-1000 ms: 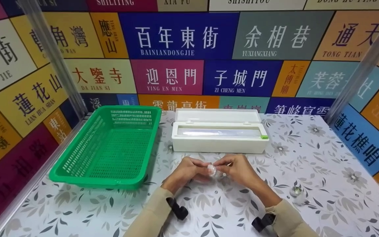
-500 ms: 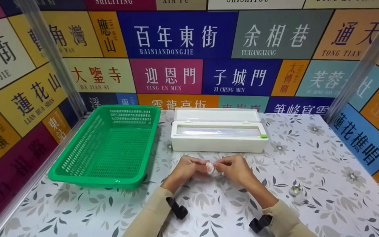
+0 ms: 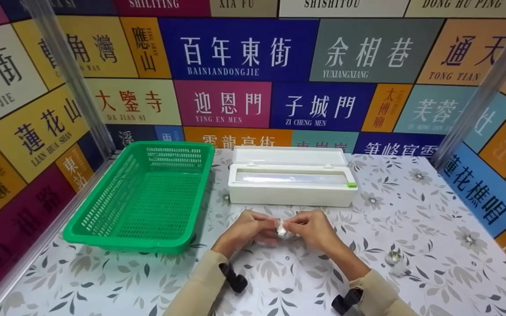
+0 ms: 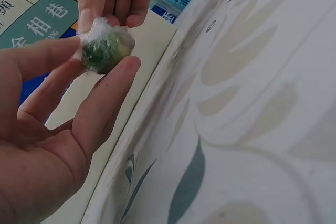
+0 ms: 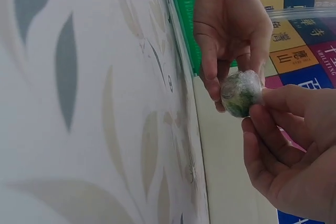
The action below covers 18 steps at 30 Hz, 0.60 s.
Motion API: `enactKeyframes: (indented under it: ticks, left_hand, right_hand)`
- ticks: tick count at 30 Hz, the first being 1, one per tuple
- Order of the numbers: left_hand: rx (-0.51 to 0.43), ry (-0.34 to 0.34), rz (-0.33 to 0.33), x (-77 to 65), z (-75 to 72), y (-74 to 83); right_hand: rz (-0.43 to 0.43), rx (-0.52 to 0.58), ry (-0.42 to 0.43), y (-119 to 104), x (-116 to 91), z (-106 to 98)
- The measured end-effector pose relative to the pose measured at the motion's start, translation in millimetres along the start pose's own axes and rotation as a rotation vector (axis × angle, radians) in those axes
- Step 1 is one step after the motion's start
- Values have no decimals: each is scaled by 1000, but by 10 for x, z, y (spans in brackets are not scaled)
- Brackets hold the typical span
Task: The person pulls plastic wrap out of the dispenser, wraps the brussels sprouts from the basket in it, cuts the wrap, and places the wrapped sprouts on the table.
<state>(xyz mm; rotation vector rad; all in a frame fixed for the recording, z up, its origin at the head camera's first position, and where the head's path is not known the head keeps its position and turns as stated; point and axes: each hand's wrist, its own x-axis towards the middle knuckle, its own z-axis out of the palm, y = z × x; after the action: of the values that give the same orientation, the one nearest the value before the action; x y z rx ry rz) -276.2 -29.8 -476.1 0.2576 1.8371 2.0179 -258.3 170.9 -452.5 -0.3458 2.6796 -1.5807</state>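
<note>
A small round green thing wrapped in crinkled clear plastic film (image 4: 107, 46) is held up between both hands, in front of the white box. My left hand (image 3: 247, 227) pinches it between thumb and fingers. From the other side, my right hand (image 3: 315, 227) pinches the bunched film with thumb and fingertips, as the right wrist view shows around the wrapped ball (image 5: 241, 94). Fingers hide part of the ball in the head view. Over on the right of the table lies a second small film-wrapped ball (image 3: 394, 258), its loose film spread beside it.
A white cling film dispenser box (image 3: 292, 196) stands behind the hands with its lid (image 3: 288, 156) raised and a roll inside. To the left is a green perforated plastic basket (image 3: 141, 244). Printed sign panels (image 3: 240, 48) wall the back and sides of the flower-patterned table (image 3: 415, 210).
Both hands stay in nearly the same place while the fingers work at the film. The wrapped ball has turned a little between them. Box, basket and second ball remain where they were.
</note>
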Motion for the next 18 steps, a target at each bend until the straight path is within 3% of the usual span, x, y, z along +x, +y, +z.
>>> enactKeyframes:
  ticks: [2,8,15,18]
  left_hand:
    - [4,-12,5,-9,-11,-17]
    - [67,34,62,9,31,-39]
    - [27,15,92,12,5,-14]
    - [14,-13,111,8,9,-4]
  right_hand:
    - [1,-3,11,12,-4,27]
    - [14,-30,35,50,-3,71]
    - [101,163,-83,33,20,-26]
    - [138,202,-82,25,19,-46]
